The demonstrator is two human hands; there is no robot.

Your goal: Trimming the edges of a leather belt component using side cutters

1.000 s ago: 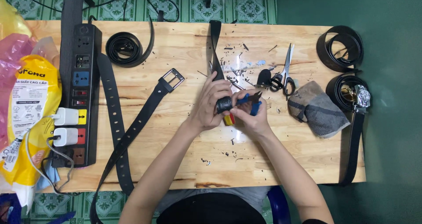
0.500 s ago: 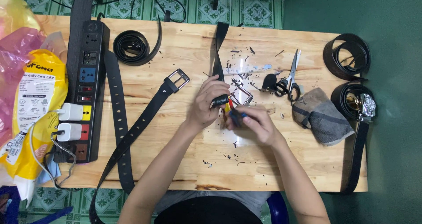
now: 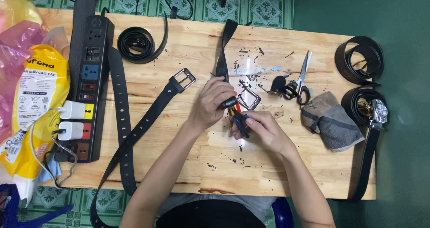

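Two hands working mid-table | left hand [image 3: 212, 103] pinching belt end [image 3: 229, 103], fingers closed on it | right hand [image 3: 264, 130] gripping pliers [image 3: 240, 121], fingers wrapped round the handles | buckle [image 3: 249, 98] lying just beyond pliers | scissors [image 3: 299, 79] right of buckle, cloth [image 3: 331, 119] farther right | bare table [image 3: 224, 165] showing between hands and near edge

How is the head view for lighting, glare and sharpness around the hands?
Head view: even, soft light on the wooden table, only faint shadows; slight glare on the clear plastic strip; left hand and right hand reasonably sharp, but the small tool between them is hard to resolve.
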